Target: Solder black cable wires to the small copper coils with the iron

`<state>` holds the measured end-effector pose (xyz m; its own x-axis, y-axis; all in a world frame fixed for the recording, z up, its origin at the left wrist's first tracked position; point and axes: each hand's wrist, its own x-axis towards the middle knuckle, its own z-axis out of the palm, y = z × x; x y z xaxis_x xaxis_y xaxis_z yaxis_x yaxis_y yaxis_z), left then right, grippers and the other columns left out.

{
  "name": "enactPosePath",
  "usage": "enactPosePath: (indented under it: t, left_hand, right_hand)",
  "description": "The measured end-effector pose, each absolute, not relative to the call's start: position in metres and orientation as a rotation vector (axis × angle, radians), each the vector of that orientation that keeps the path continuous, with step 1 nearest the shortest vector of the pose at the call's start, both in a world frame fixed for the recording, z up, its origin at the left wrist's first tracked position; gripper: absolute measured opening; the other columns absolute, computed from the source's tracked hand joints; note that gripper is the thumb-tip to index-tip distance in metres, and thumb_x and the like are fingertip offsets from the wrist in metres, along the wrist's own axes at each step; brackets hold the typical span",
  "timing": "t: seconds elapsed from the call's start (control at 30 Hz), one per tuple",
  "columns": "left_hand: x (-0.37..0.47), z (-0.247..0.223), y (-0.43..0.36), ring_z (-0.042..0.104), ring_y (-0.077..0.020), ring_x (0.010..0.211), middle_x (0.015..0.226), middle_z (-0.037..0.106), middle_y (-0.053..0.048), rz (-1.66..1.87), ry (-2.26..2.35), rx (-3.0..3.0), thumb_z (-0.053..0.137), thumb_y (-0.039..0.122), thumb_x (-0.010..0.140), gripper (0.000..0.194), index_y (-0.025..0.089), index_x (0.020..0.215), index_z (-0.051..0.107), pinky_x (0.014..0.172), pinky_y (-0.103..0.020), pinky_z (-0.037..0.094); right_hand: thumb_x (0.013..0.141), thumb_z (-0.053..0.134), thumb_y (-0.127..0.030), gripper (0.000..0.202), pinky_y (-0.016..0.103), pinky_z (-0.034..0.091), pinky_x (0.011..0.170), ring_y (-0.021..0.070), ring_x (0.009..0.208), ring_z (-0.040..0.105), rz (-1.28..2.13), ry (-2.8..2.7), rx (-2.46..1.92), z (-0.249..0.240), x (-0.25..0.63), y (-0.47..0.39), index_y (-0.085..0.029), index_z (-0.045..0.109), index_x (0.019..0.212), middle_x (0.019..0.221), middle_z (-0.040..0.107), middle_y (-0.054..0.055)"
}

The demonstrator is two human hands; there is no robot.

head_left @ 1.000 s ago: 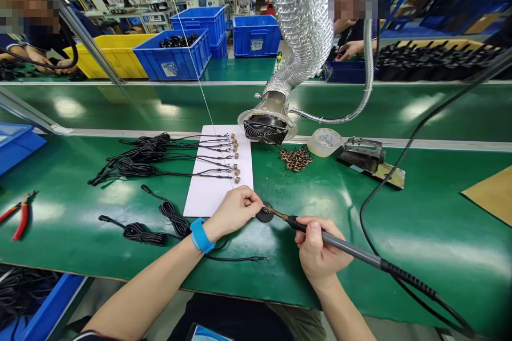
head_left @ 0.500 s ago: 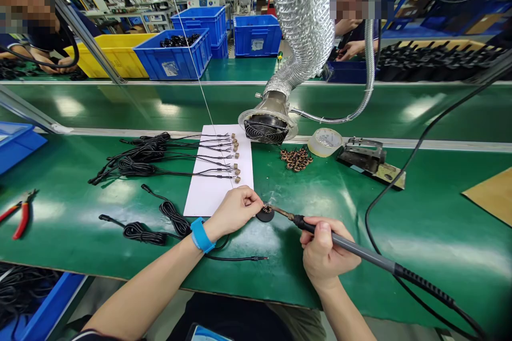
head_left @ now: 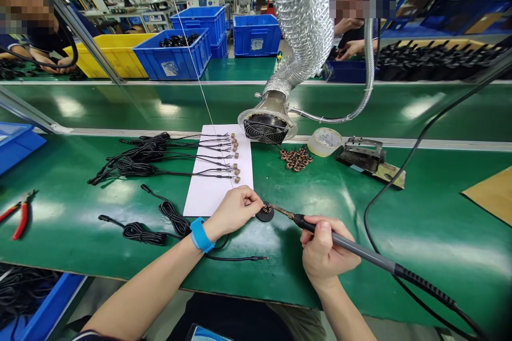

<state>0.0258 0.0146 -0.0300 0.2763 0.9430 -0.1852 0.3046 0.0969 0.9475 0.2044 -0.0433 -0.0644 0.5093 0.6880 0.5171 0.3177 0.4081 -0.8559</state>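
My right hand (head_left: 330, 253) is wrapped around the grey handle of a soldering iron (head_left: 360, 250), its tip pointing left. That tip is at a small black round holder (head_left: 265, 214), on which a copper-coloured part (head_left: 266, 208) sits. Thumb and forefinger of my left hand (head_left: 238, 208) are pinched together at the holder's left edge. A thin solder wire (head_left: 204, 93) runs down from above into this hand; its end is hidden by the fingers. Beneath my left wrist lie coiled black cables (head_left: 144, 233), one with a stripped end (head_left: 260, 258).
Cables with small metal connectors (head_left: 236, 155) lie across white paper (head_left: 208, 197). A fume extractor (head_left: 266, 128) hangs above the bench. Behind are a pile of small copper-coloured parts (head_left: 296, 159), a round tub (head_left: 325, 143) and an iron stand (head_left: 372, 162). Red-handled cutters (head_left: 24, 218) lie left.
Both hands stay almost where they were. The iron's tip has shifted very slightly off the small part, and the wisp of smoke above it has faded.
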Motion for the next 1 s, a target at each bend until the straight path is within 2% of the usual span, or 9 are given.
enactPosePath:
  t: [0.13, 0.23, 0.33, 0.43, 0.57, 0.67, 0.77, 0.87, 1.0]
  left_hand:
    - [0.026, -0.031, 0.015, 0.056, -0.0120, 0.065, 0.071, 0.063, -0.002, 0.723, 1.243, 1.436, 0.063, 0.026, 0.081, 0.013, 0.014, 0.075, 0.063, 0.057, -0.021, 0.040]
    - [0.026, -0.032, 0.015, 0.055, -0.0115, 0.064, 0.071, 0.063, -0.002, 0.718, 1.249, 1.442, 0.062, 0.025, 0.081, 0.013, 0.014, 0.075, 0.064, 0.057, -0.021, 0.040]
    - [0.026, -0.032, 0.016, 0.057, -0.0122, 0.066, 0.074, 0.065, -0.003, 0.718, 1.239, 1.418, 0.062, 0.024, 0.081, 0.012, 0.013, 0.077, 0.065, 0.059, -0.022, 0.041]
    - [0.027, -0.031, 0.016, 0.057, -0.0122, 0.066, 0.072, 0.063, -0.002, 0.716, 1.210, 1.377, 0.061, 0.023, 0.080, 0.011, 0.013, 0.076, 0.063, 0.061, -0.022, 0.042]
    - [0.027, -0.027, 0.014, 0.050, -0.0101, 0.060, 0.067, 0.057, 0.001, 0.731, 1.164, 1.379, 0.061, 0.027, 0.082, 0.016, 0.013, 0.075, 0.060, 0.058, -0.022, 0.037]
    - [0.027, -0.027, 0.013, 0.040, -0.0080, 0.051, 0.060, 0.048, 0.005, 0.725, 1.144, 1.335, 0.061, 0.041, 0.084, 0.028, 0.014, 0.076, 0.057, 0.050, -0.022, 0.028]
    - [0.027, -0.028, 0.014, 0.033, -0.0073, 0.047, 0.057, 0.044, 0.007, 0.709, 1.122, 1.327, 0.060, 0.052, 0.084, 0.038, 0.015, 0.077, 0.056, 0.047, -0.023, 0.024]
    - [0.025, -0.031, 0.015, 0.036, -0.0083, 0.047, 0.057, 0.044, 0.006, 0.674, 1.112, 1.400, 0.056, 0.056, 0.086, 0.041, 0.015, 0.079, 0.055, 0.047, -0.023, 0.026]
    - [0.020, -0.037, 0.015, 0.050, -0.0110, 0.053, 0.071, 0.053, 0.001, 0.632, 1.100, 1.570, 0.053, 0.054, 0.089, 0.041, 0.015, 0.077, 0.056, 0.052, -0.025, 0.038]
  right_hand:
    - [0.096, 0.053, -0.030, 0.023, 0.021, 0.041, 0.037, 0.0086, 0.036, 0.050, 0.355, -1.099, -1.192, -0.062, 0.203, -0.042, -0.015, 0.067, 0.086, 0.052, 0.057, -0.004]
    - [0.096, 0.055, -0.025, 0.017, 0.023, 0.050, 0.047, 0.0079, 0.043, 0.056, 0.384, -1.234, -1.223, -0.059, 0.201, -0.037, -0.017, 0.067, 0.105, 0.070, 0.067, -0.001]
    - [0.094, 0.058, -0.018, 0.025, 0.030, 0.059, 0.072, 0.0128, 0.070, 0.068, 0.294, -1.464, -1.188, -0.058, 0.199, -0.029, -0.022, 0.065, 0.118, 0.093, 0.070, 0.004]
    - [0.093, 0.058, -0.015, 0.036, 0.034, 0.059, 0.086, 0.0166, 0.094, 0.068, 0.262, -1.614, -1.150, -0.059, 0.196, -0.022, -0.024, 0.058, 0.128, 0.103, 0.066, 0.007]
    - [0.094, 0.055, -0.012, 0.045, 0.032, 0.059, 0.088, 0.0148, 0.095, 0.068, 0.322, -1.700, -1.124, -0.063, 0.190, -0.020, -0.026, 0.050, 0.137, 0.111, 0.060, 0.008]
    - [0.094, 0.050, -0.008, 0.047, 0.025, 0.059, 0.086, 0.0113, 0.091, 0.068, 0.330, -1.736, -1.068, -0.067, 0.187, -0.019, -0.027, 0.051, 0.137, 0.117, 0.056, 0.008]
    - [0.094, 0.048, -0.006, 0.047, 0.024, 0.057, 0.087, 0.0124, 0.097, 0.067, 0.301, -1.770, -1.050, -0.071, 0.186, -0.017, -0.027, 0.053, 0.136, 0.118, 0.055, 0.008]
    - [0.093, 0.045, -0.005, 0.049, 0.025, 0.057, 0.088, 0.0136, 0.100, 0.065, 0.273, -1.808, -1.050, -0.073, 0.185, -0.017, -0.026, 0.052, 0.137, 0.118, 0.054, 0.009]
    - [0.090, 0.044, -0.002, 0.053, 0.027, 0.056, 0.089, 0.0147, 0.101, 0.063, 0.249, -1.834, -1.052, -0.073, 0.186, -0.019, -0.027, 0.051, 0.137, 0.115, 0.054, 0.008]
